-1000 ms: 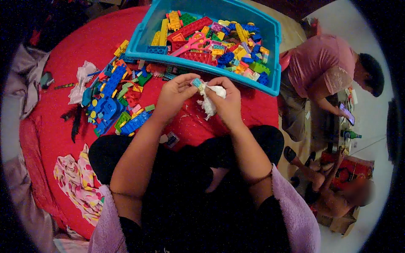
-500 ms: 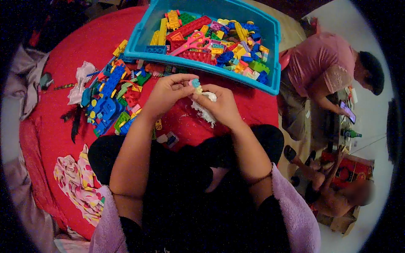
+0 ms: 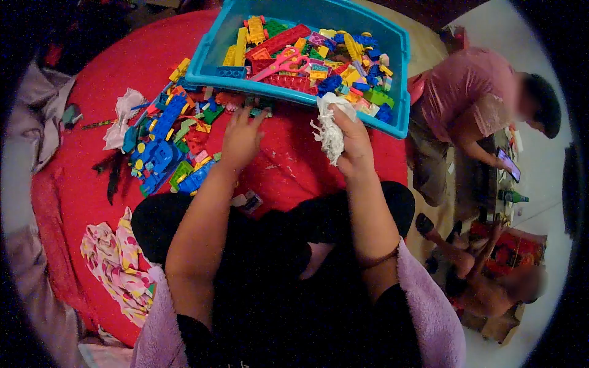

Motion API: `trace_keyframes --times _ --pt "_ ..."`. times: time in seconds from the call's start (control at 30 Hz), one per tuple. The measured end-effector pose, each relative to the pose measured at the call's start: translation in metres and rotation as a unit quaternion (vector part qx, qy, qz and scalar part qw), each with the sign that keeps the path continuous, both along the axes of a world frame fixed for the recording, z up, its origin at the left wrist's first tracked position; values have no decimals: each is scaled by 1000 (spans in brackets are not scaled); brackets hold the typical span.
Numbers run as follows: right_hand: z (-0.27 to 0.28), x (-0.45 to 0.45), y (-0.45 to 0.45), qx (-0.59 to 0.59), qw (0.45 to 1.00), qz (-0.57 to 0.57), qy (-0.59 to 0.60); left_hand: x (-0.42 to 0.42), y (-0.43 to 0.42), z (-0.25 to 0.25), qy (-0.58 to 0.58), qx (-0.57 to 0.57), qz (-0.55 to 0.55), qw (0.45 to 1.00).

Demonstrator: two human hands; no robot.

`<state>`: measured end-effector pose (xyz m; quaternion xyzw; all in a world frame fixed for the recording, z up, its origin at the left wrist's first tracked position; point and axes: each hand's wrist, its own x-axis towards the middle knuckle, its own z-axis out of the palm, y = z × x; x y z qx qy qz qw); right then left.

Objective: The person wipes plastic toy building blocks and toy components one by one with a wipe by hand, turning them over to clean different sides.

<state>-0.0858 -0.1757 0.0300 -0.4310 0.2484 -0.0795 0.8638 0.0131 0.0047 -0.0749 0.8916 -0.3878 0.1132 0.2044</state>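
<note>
My right hand (image 3: 356,146) is closed around a crumpled white tissue (image 3: 332,132), held just off the near edge of the blue plastic bin (image 3: 270,89). My left hand (image 3: 242,136) reaches forward with its fingers apart. Its fingertips are at a few small toy blocks (image 3: 262,113) by the bin's near wall; whether they touch is hard to see. Toy building blocks in many colours fill the bin, with pink scissors (image 3: 283,63) lying on top. To the left of my left hand, more blocks (image 3: 161,156) are heaped on the red cloth (image 3: 288,168).
A pale pink bow-like cloth (image 3: 126,118) and a patterned cloth (image 3: 116,264) lie on the left. Near my knees is a small clear packet (image 3: 248,202). At the right, one person (image 3: 469,98) holds a phone (image 3: 508,165); another person (image 3: 491,294) sits lower down.
My hands have parted: the left moved to blocks by the bin, the right moved right with the tissue. The small pink, blue and yellow piece between them is no longer in my fingers.
</note>
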Motion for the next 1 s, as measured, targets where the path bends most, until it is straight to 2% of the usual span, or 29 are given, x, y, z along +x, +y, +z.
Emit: trace_keyframes --times 0.07,0.13,0.27,0.33,0.37,0.43,0.57,0.63,0.67,0.73,0.77,0.83,0.93,1.0 --pt "1 0 4 22 999 -2 -25 -5 4 -3 27 28 1 999" --pt "3 0 6 15 1000 -2 -11 -5 5 5 124 39 5 991" --pt "-2 1 7 19 1000 2 -19 0 7 -15 72 54 16 996" --pt "-1 2 11 -1 1000 23 -20 2 7 -9 171 31 40 984" --pt "1 1 13 -20 1000 18 5 2 6 -6 171 31 39 984" --pt "-2 0 13 -20 999 31 -1 2 3 1 234 -125 50 963" --pt "-6 2 14 -24 999 39 0 2 -6 29 215 -209 49 953" --pt "-9 2 14 -37 999 32 3 -7 -12 56 385 -305 76 868" --pt "-10 2 14 -33 999 27 -10 -8 -13 62 387 -305 76 867" --pt "-15 3 14 -29 999 23 -21 -10 -13 66 484 -371 64 790" --pt "-23 4 12 -49 998 22 -15 -8 -11 60 485 -372 66 789" --pt "-29 5 14 -69 997 24 -9 -3 -11 54 532 -430 39 729" --pt "-32 5 20 -99 994 52 -23 -14 -20 72 537 -387 12 750" --pt "-31 4 23 -184 979 81 -39 -31 -27 83 545 -400 -25 736"
